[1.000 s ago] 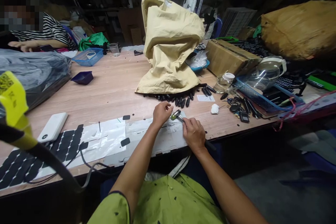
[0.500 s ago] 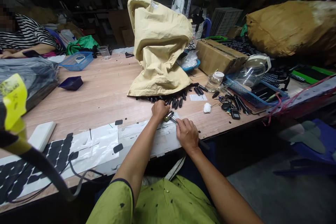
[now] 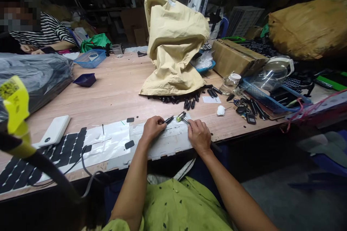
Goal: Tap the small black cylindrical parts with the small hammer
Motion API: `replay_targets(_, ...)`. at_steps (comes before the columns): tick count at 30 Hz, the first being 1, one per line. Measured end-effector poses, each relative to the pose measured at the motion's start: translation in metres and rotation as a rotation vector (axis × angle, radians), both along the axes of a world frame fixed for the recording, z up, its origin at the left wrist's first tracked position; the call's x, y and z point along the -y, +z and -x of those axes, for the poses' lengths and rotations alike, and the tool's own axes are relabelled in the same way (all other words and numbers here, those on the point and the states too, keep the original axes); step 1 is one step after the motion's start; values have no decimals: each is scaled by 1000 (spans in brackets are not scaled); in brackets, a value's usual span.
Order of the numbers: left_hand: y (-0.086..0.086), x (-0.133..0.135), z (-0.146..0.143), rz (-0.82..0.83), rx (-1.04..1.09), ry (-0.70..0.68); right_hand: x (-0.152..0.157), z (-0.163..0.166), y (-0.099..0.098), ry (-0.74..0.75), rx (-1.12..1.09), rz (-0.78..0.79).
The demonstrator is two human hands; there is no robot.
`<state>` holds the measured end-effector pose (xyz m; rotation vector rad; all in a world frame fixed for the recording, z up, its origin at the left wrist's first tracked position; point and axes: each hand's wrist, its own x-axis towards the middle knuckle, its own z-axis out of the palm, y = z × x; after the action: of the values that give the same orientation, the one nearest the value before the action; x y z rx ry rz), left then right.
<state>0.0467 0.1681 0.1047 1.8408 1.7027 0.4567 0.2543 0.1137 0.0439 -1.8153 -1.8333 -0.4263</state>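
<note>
My left hand (image 3: 154, 128) is closed on a slim black pen-like piece (image 3: 168, 120), its pointed end toward the right. In my right hand (image 3: 200, 135) is a small hammer (image 3: 181, 116) with a metal neck and a yellowish-green end on its head. The hammer head lies just right of the black piece, apart from it, low over the grey-white board (image 3: 170, 139) at the table edge. Beyond both hands, several similar black pieces (image 3: 189, 104) lie at the mouth of a large cream sack (image 3: 176, 54).
A clear jar (image 3: 230, 84), a blue basket (image 3: 271, 95) and a key bunch (image 3: 241, 107) are on the right. To the left lie a white power bank (image 3: 55, 130), black stickers on a sheet (image 3: 111, 144) and a dark purple tray (image 3: 85, 79). Across the table sits a person in stripes (image 3: 58, 30).
My left hand has drawn back from the pile by the sack, toward me and left, and now holds a black pen-like piece. The hammer stays in my right hand. The view has shifted slightly.
</note>
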Motion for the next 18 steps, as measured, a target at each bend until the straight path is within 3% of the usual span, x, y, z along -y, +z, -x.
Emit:
replay_targets(8, -31, -4, -6, -245, 6, -71, -3, -5, -3, 24, -34, 9)
replay_targets(18, -23, -6, -8, -90, 16, -79, -2, -4, 14, 166, -521, 16)
